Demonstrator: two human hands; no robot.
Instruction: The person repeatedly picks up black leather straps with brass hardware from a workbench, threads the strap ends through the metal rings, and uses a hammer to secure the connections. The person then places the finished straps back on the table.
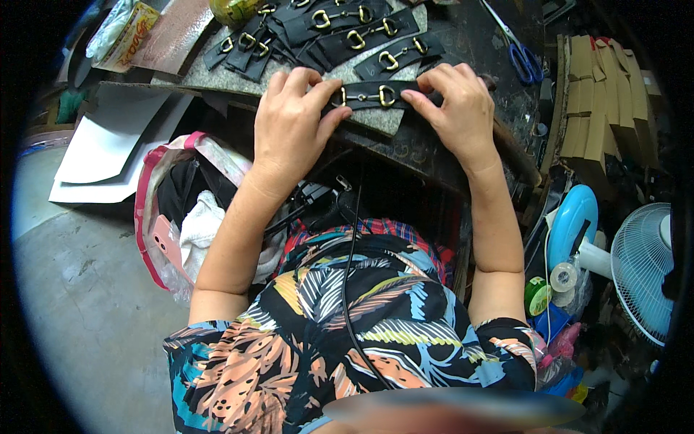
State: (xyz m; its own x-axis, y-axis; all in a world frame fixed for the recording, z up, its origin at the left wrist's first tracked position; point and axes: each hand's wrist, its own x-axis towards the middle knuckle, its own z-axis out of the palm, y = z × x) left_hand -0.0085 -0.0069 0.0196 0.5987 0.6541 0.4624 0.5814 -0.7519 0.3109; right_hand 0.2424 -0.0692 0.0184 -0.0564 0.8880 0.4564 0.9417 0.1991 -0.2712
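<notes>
A black strap with gold horsebit hardware (pixel 363 96) is stretched sideways between my two hands, over the front edge of a grey speckled slab (pixel 383 121). My left hand (pixel 293 119) pinches the strap's left end between thumb and fingers. At the other end, my right hand (pixel 460 108) grips it the same way, thumb along the near edge. Just beyond lies a similar strap (pixel 394 58) with gold rings. More black straps with gold bits (pixel 354 32) lie overlapped in a pile on the slab's far part.
Blue-handled scissors (pixel 522 61) lie on the dark table at the right. Stacked brown cardboard pieces (pixel 596 94) and a blue fan (pixel 640 267) stand farther right. White sheets (pixel 108 145) hang over the left edge. Below them is an open bag (pixel 148 217) with a pink phone (pixel 168 244).
</notes>
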